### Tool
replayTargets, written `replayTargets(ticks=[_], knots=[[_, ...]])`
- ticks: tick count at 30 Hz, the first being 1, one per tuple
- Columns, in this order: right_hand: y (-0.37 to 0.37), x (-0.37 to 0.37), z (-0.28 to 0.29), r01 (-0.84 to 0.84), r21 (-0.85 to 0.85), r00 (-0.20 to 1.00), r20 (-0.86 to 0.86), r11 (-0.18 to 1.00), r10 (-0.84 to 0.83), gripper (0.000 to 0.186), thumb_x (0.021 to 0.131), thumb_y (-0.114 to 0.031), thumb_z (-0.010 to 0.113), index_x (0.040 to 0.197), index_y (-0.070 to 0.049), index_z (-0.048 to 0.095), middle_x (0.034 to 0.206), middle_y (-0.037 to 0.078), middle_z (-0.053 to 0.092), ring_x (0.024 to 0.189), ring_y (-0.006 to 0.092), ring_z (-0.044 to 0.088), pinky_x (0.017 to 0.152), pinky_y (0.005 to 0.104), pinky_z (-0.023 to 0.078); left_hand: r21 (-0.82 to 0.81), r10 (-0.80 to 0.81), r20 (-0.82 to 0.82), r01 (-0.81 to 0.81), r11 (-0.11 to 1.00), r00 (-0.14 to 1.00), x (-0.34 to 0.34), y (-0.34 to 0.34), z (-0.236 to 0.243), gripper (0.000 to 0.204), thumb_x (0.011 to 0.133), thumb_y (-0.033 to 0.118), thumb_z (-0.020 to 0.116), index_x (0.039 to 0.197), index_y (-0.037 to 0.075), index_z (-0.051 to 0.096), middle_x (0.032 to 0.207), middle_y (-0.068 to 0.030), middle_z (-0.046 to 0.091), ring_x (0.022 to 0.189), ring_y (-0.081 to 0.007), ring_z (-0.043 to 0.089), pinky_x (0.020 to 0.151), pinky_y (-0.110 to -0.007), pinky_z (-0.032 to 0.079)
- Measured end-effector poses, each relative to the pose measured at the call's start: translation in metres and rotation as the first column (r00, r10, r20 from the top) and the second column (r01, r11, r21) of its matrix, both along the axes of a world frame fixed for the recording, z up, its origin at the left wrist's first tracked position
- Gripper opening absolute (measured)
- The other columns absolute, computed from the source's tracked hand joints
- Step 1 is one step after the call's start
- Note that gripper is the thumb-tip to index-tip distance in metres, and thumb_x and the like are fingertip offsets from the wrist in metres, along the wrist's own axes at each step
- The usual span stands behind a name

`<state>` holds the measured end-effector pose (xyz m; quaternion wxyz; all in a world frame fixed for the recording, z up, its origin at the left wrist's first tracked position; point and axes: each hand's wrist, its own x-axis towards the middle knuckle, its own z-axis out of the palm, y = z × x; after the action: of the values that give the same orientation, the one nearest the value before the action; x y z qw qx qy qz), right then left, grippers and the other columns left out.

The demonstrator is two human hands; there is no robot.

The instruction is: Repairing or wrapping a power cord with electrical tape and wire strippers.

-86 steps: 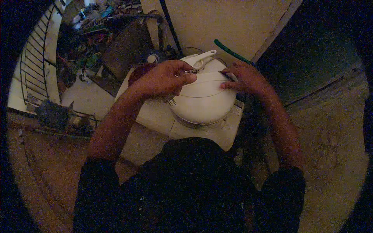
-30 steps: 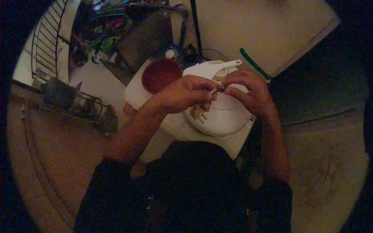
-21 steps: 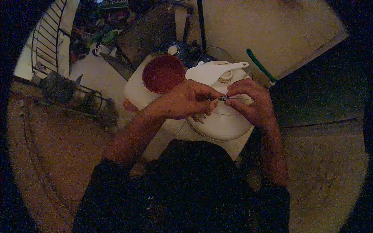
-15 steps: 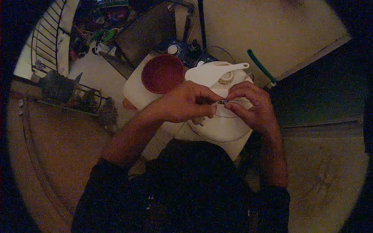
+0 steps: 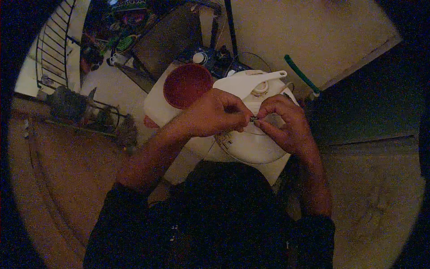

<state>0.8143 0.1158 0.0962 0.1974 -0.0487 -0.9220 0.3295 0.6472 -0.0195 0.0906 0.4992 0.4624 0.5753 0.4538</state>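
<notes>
A white round lid (image 5: 255,143) with a long white handle (image 5: 262,78) lies on a white block-shaped surface (image 5: 154,110) in front of me. My left hand (image 5: 215,112) and my right hand (image 5: 284,121) meet above the lid, fingertips pinched together on a small dark part (image 5: 254,119). A thin wire (image 5: 224,143) loops down from it across the lid. Which hand carries the small part I cannot tell; both pinch it.
A dark red round bowl (image 5: 187,85) sits on the white surface just left of the lid. Behind stand a dark device (image 5: 215,58), a green tube (image 5: 300,74) and cluttered items. A wire rack (image 5: 85,112) lies on the floor at left.
My hands have lifted off the lid's top and come together, pinching a small part above it. The view has shifted, bringing the red bowl into sight.
</notes>
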Motion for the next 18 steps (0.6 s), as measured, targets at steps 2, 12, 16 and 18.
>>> replayTargets(ticks=[2, 12, 16, 18], knots=[[-0.003, 0.003, 0.004, 0.011, 0.007, 1.0, 0.018, 1.0, -0.011, 0.015, 0.071, -0.014, 0.066, 0.081, -0.008, 0.056, 0.085, 0.01, 0.057, 0.088, 0.0298, 0.056, 0.077, 0.0373, 0.043, 0.001, -0.011, -0.032, 0.011, 1.0, 0.999, 0.002, 0.0, 0.001, 0.021, 0.079, 0.018, 0.062, 0.085, -0.002, 0.063, 0.073, -0.0077, 0.064, 0.065, -0.0108, 0.059, 0.062, -0.025, 0.049], [0.005, -0.007, 0.02, -0.101, 0.011, 0.963, 0.254, 0.995, 0.095, 0.01, 0.074, -0.011, 0.064, 0.079, -0.004, 0.058, 0.08, 0.009, 0.059, 0.079, 0.0245, 0.057, 0.074, 0.0348, 0.044, -0.02, -0.038, -0.183, 0.035, 0.999, 0.982, 0.002, 0.002, -0.003, 0.021, 0.078, 0.017, 0.058, 0.081, -0.002, 0.064, 0.071, -0.0071, 0.064, 0.064, -0.0118, 0.06, 0.061, -0.025, 0.049], [0.005, -0.013, 0.026, -0.225, 0.158, 0.926, 0.343, 0.962, 0.16, 0.01, 0.078, -0.014, 0.059, 0.08, -0.004, 0.057, 0.08, 0.011, 0.057, 0.079, 0.0287, 0.056, 0.071, 0.0382, 0.044, -0.079, -0.011, -0.112, 0.002, 0.997, 0.994, 0.005, 0.001, -0.002, 0.02, 0.076, 0.017, 0.058, 0.079, -0.002, 0.064, 0.07, -0.0065, 0.064, 0.064, -0.0115, 0.06, 0.061, -0.025, 0.049], [0.004, -0.015, 0.029, -0.244, 0.224, 0.913, 0.382, 0.944, 0.145, 0.011, 0.079, -0.015, 0.056, 0.08, -0.004, 0.056, 0.08, 0.011, 0.055, 0.079, 0.0301, 0.055, 0.071, 0.039, 0.043, -0.128, -0.003, -0.103, -0.01, 0.992, 0.995, 0.006, 0.001, -0.001, 0.019, 0.075, 0.016, 0.057, 0.077, -0.002, 0.064, 0.069, -0.0063, 0.064, 0.063, -0.0112, 0.06, 0.061, -0.025, 0.049]])
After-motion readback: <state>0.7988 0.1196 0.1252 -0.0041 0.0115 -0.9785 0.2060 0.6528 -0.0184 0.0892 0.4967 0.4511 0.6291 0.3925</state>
